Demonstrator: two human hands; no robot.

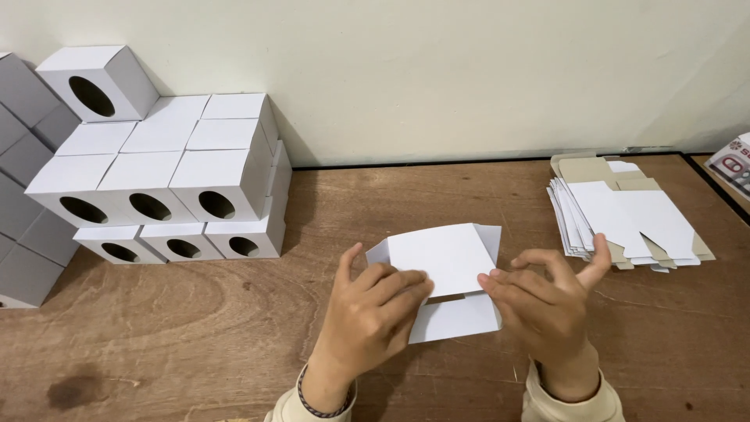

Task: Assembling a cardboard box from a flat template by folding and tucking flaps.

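Observation:
A partly folded white cardboard box (445, 262) lies on the brown wooden table (195, 336) in front of me. My left hand (375, 312) grips its left side, fingers curled over the top panel. From the right, my right hand (543, 301) presses its fingertips on the box's edge, with thumb and forefinger spread. A lower flap (457, 319) sticks out toward me between the hands.
Stacked white finished boxes with oval holes (168, 195) stand at the left against the wall, with grey boxes (23, 219) beside them. A pile of flat unfolded box blanks (629, 215) lies at the right. A printed package (734, 164) sits at the far right edge.

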